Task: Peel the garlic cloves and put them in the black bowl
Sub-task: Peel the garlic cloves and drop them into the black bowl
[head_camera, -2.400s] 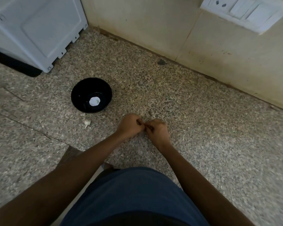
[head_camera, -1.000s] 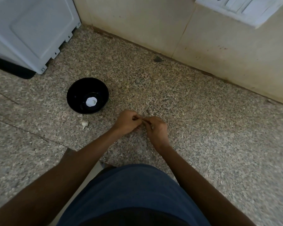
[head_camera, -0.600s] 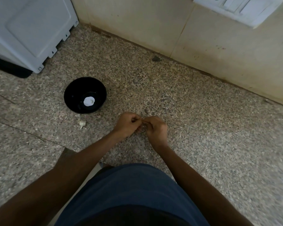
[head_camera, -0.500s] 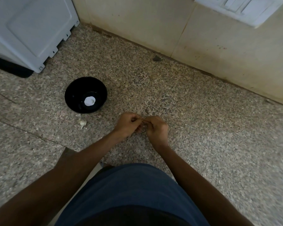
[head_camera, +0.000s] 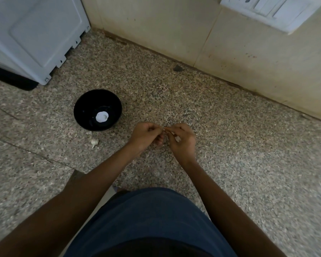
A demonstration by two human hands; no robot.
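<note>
My left hand (head_camera: 145, 135) and my right hand (head_camera: 182, 140) meet over the speckled stone counter (head_camera: 230, 145), fingertips pinching a small garlic clove (head_camera: 164, 129) between them. The clove is mostly hidden by my fingers; only a pale sliver shows. The black bowl (head_camera: 82, 115) stands to the left of my hands with a white patch at its bottom. A white garlic piece (head_camera: 94, 142) lies on the counter just in front of the bowl.
A white appliance (head_camera: 35, 34) on a black base stands at the back left. A beige tiled wall (head_camera: 211, 34) runs along the back, with a white switch panel (head_camera: 272, 10) at top right. My blue-clad lap (head_camera: 146, 219) fills the bottom.
My hands have stayed together on the clove in the same spot, with the fingers shifting slightly. The camera view drifted a little. The bowl and loose garlic piece have not moved.
</note>
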